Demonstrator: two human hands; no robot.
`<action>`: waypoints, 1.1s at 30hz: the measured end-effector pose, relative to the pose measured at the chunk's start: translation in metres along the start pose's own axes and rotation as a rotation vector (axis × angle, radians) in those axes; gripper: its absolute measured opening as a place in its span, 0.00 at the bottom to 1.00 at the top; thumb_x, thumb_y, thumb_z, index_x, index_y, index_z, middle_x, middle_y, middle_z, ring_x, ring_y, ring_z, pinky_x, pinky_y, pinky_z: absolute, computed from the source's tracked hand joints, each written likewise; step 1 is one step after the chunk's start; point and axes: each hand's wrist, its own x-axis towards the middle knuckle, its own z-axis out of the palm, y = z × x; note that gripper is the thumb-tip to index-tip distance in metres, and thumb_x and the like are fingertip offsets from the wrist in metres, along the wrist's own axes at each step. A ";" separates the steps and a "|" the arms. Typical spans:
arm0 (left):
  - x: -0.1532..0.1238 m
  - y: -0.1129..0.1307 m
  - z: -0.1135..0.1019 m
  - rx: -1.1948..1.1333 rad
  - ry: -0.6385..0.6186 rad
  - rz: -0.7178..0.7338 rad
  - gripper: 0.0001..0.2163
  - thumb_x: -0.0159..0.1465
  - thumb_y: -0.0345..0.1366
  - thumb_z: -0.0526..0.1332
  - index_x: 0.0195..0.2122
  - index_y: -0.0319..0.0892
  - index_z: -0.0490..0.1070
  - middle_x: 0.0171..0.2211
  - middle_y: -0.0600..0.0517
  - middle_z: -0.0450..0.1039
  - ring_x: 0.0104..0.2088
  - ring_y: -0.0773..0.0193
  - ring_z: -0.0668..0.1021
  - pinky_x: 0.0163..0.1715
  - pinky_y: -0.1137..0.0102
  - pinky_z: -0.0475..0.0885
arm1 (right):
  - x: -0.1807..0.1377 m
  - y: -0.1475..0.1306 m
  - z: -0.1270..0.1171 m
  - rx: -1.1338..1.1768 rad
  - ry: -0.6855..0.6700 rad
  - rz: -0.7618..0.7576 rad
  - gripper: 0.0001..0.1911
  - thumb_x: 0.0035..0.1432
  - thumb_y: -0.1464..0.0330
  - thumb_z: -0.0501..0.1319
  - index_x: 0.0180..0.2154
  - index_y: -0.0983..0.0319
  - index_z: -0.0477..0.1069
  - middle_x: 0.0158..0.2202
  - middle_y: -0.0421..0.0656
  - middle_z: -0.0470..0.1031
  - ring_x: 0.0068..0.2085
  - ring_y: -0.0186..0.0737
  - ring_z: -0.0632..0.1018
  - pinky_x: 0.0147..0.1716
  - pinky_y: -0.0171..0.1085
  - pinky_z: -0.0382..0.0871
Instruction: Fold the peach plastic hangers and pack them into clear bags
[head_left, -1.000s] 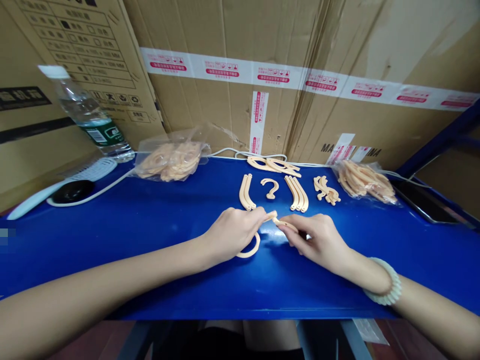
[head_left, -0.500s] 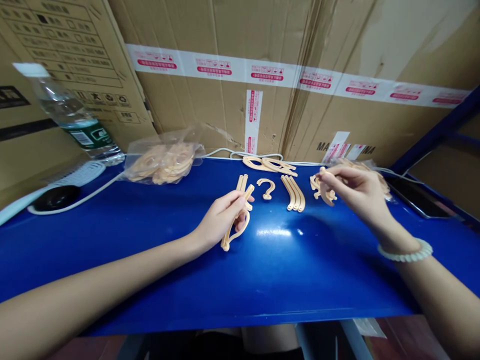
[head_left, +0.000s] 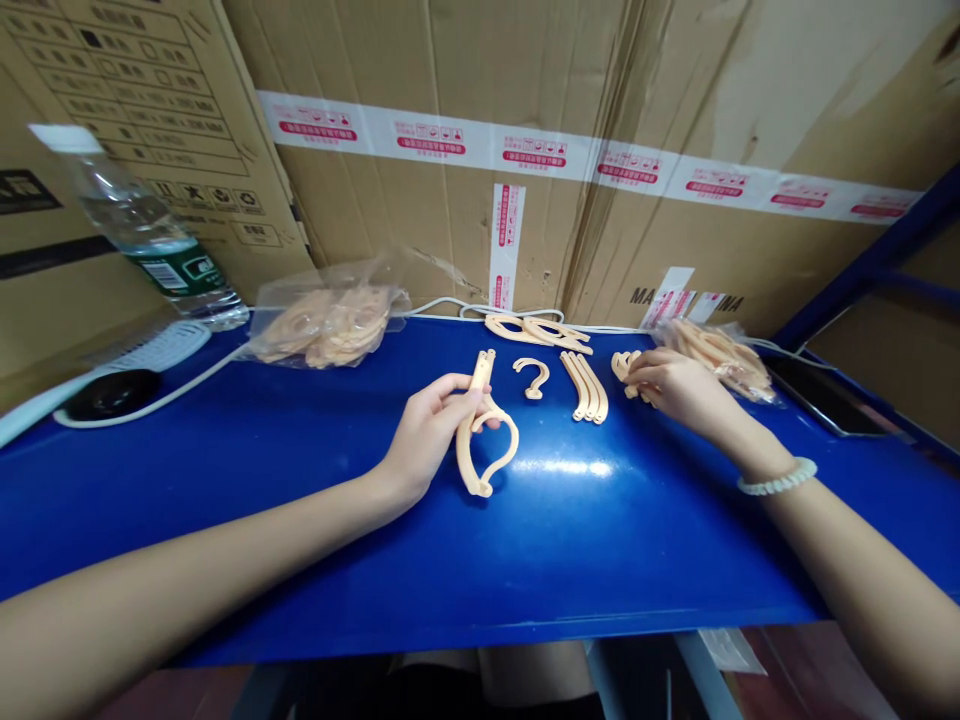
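My left hand (head_left: 429,428) is closed round a beige plastic hanger arm (head_left: 466,462), held just above the table. A curved hanger hook (head_left: 514,440) meets the arm at its lower end and bows out to the right. On the right, my right hand (head_left: 679,393) reaches down at a small pile of hooks (head_left: 622,365), fingers bent together; what lies between the fingertips is hidden. Between the hands lie a single loose hook (head_left: 538,380) and a row of three slim curved arms (head_left: 585,388).
Flat beige pieces with oval openings (head_left: 536,332) lie at the back by a white cable. Clear bags of parts stand left (head_left: 330,325) and right (head_left: 724,355). A water bottle (head_left: 161,245), black mouse (head_left: 112,395) and phone (head_left: 825,398) are at the sides. Cardboard (head_left: 420,220) closes off the back.
My right hand, raised with a curved piece in a pinch, has come down onto the hook pile. The held arm and hook have turned in my left hand, showing the hook's curve more broadly.
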 end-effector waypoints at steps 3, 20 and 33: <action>0.000 -0.002 0.001 -0.005 0.036 0.023 0.14 0.61 0.45 0.67 0.38 0.38 0.74 0.24 0.50 0.79 0.26 0.66 0.76 0.30 0.74 0.70 | -0.003 0.000 -0.002 -0.116 -0.065 0.008 0.17 0.54 0.83 0.56 0.36 0.64 0.81 0.40 0.51 0.82 0.40 0.51 0.80 0.38 0.44 0.75; -0.003 -0.002 0.007 -0.024 -0.199 0.026 0.22 0.59 0.48 0.71 0.44 0.42 0.63 0.33 0.49 0.82 0.32 0.60 0.83 0.35 0.67 0.80 | 0.006 -0.139 -0.015 -0.083 0.288 -0.520 0.13 0.69 0.67 0.60 0.51 0.64 0.75 0.49 0.47 0.82 0.55 0.49 0.75 0.56 0.51 0.66; -0.014 -0.005 0.000 0.898 -0.010 0.970 0.19 0.66 0.34 0.65 0.57 0.46 0.66 0.63 0.43 0.67 0.66 0.49 0.66 0.68 0.47 0.57 | 0.008 -0.125 -0.016 0.067 0.301 -0.332 0.07 0.69 0.68 0.57 0.45 0.58 0.73 0.34 0.41 0.78 0.37 0.41 0.76 0.52 0.51 0.60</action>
